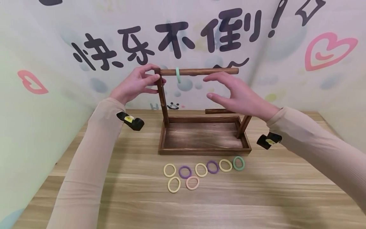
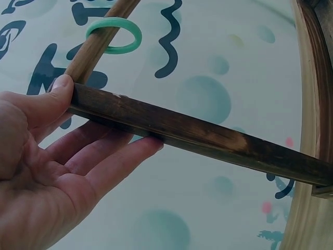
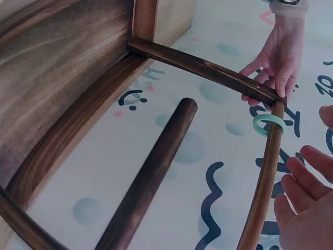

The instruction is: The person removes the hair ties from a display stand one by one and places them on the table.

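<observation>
My left hand (image 1: 135, 83) holds the top of the left post (image 1: 162, 100) of a dark wooden stand, thumb in front and fingers behind. From that post's top a round bar (image 1: 211, 71) runs right to a free end. A mint-green hair tie (image 1: 178, 75) hangs on the bar, not far from the post; the left wrist view shows the hair tie (image 2: 136, 39) looped around the wood. Close to the bar's free end is my right hand (image 1: 243, 97), thumb and fingers apart, holding nothing. In the right wrist view the right hand (image 3: 312, 213) is beside the bar.
The stand's shallow tray base (image 1: 204, 152) sits on a wood-grain table (image 1: 137, 203). Its right post (image 1: 244, 126) carries a lower rod (image 1: 218, 111). In front lie several hair ties: yellow (image 1: 170, 170), purple (image 1: 185, 172), pink (image 1: 193, 183) and green (image 1: 238, 163). Behind hangs a printed sheet (image 1: 183, 41).
</observation>
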